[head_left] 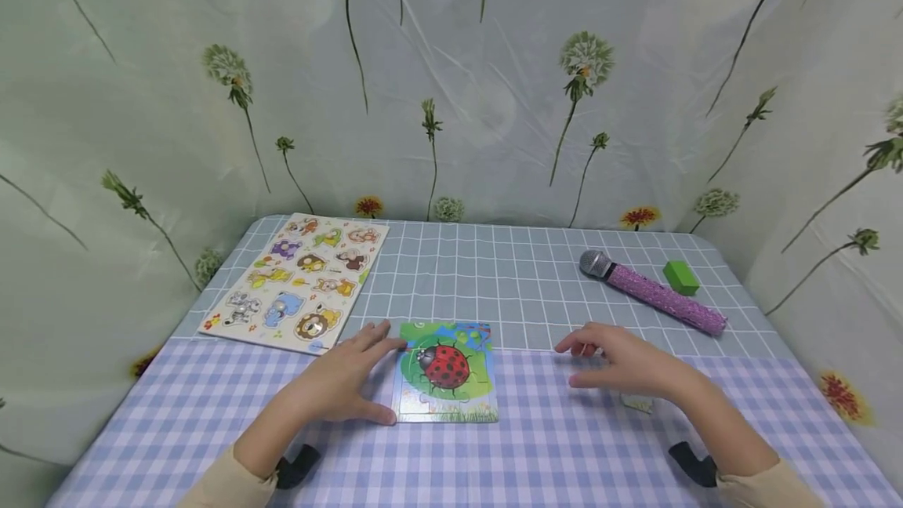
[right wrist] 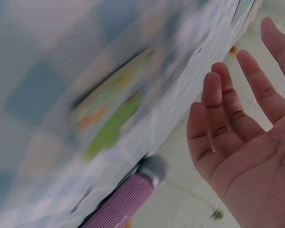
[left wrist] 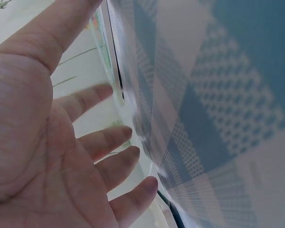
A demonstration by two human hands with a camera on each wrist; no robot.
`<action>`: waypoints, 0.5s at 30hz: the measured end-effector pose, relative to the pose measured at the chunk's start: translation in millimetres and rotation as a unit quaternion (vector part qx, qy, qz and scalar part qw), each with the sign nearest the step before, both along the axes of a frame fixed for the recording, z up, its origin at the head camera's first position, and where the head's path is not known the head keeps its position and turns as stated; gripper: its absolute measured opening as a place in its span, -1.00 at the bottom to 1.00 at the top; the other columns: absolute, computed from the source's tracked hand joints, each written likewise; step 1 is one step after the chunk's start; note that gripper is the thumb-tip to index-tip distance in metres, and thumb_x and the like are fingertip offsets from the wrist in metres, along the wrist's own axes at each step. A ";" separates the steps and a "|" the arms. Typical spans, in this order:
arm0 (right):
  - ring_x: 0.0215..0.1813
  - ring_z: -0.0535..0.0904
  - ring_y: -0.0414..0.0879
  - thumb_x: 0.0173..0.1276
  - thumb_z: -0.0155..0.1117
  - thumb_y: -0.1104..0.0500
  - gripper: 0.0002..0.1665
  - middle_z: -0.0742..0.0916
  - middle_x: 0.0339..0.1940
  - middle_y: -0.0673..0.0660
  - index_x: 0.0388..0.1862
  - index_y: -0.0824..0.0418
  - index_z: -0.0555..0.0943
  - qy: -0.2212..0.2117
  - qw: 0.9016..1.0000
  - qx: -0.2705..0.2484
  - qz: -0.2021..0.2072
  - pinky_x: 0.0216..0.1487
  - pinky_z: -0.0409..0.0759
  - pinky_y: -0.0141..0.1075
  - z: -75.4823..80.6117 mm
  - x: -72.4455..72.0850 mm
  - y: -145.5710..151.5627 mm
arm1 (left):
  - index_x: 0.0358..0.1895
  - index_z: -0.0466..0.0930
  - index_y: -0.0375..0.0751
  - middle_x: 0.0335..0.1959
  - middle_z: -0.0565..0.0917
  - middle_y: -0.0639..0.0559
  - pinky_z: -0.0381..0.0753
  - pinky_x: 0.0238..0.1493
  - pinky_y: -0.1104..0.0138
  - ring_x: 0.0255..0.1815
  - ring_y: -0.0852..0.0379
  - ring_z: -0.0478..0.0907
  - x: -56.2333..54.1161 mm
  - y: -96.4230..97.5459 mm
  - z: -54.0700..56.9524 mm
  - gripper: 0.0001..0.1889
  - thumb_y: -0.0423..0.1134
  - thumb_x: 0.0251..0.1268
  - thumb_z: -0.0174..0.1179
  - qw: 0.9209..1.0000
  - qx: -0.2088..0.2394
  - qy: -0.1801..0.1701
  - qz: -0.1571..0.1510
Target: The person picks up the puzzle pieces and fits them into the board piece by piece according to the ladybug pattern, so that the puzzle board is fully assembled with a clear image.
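Observation:
A jigsaw puzzle with a red ladybug (head_left: 446, 368) lies flat near the middle of the table in the head view. My left hand (head_left: 350, 376) is spread along its left side, with thumb and fingertips at or close to the edge; contact is hard to tell. The left wrist view shows the palm (left wrist: 61, 156) with nothing in it. To the right of the puzzle, my right hand (head_left: 624, 363) hovers above the cloth, fingers loosely bent and holding nothing. Partly under that wrist lies a small loose puzzle piece (head_left: 637, 403), its green and orange print (right wrist: 114, 114) blurred in the right wrist view.
At the back left lies a board of animal pictures (head_left: 299, 281). A pink glittery microphone (head_left: 663, 298) lies at the back right, with a green block (head_left: 680, 277) just behind it. Checked cloth (head_left: 536, 461) covers the front of the table; a flowered curtain (head_left: 494, 85) hangs behind.

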State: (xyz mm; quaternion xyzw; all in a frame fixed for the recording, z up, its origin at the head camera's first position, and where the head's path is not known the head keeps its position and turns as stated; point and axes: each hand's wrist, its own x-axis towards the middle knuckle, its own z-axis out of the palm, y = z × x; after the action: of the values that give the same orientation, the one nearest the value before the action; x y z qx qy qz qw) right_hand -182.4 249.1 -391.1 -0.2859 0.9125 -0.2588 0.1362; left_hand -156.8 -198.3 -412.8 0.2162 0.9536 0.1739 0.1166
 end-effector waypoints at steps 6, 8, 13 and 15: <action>0.06 0.63 -0.08 0.28 0.63 -0.10 -0.39 0.76 0.07 -0.04 0.26 0.06 0.71 -0.011 0.999 0.021 -0.041 0.05 0.67 -0.18 -5.0 7.7 31.4 | 0.72 0.20 -0.05 0.79 0.06 -0.26 0.21 0.61 -0.42 0.76 -0.46 0.02 -3.5 0.3 2.0 0.29 0.35 -0.10 0.64 1.000 0.006 -0.026 -0.006; 0.06 0.63 -0.08 0.24 0.67 -0.08 -0.36 0.76 0.08 -0.02 0.27 0.07 0.71 -0.016 0.998 0.034 -0.059 0.06 0.67 -0.17 -5.9 10.0 39.4 | 0.73 0.19 -0.04 0.79 0.04 -0.27 0.17 0.62 -0.43 0.76 -0.47 -0.01 -4.3 0.4 2.4 0.29 0.35 -0.10 0.64 0.999 0.007 -0.034 -0.007; 0.00 0.53 -0.11 0.13 0.74 -0.04 -0.26 0.70 0.05 0.00 0.30 0.06 0.70 -0.023 0.993 0.058 -0.098 0.00 0.58 -0.23 -8.3 16.0 54.1 | 0.73 0.20 -0.02 0.79 0.04 -0.28 0.13 0.64 -0.44 0.77 -0.48 -0.04 -5.2 0.2 3.1 0.30 0.36 -0.11 0.64 0.999 0.009 -0.043 -0.003; -0.01 0.50 -0.12 0.11 0.74 -0.03 -0.25 0.67 0.02 0.01 0.29 0.07 0.70 -0.021 0.993 0.057 -0.102 -0.02 0.56 -0.25 -9.8 18.2 59.0 | 0.73 0.20 -0.02 0.78 0.06 -0.30 0.14 0.62 -0.45 0.76 -0.49 -0.03 -5.1 0.3 3.4 0.30 0.36 -0.12 0.64 0.999 0.010 -0.042 -0.005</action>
State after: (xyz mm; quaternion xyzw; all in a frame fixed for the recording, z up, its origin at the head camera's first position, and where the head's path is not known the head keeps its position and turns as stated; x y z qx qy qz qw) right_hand -164.2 308.1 -400.9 -0.1776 0.9471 -0.2246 0.1448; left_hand -161.9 -198.0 -409.4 0.2142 0.9451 0.1920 0.1550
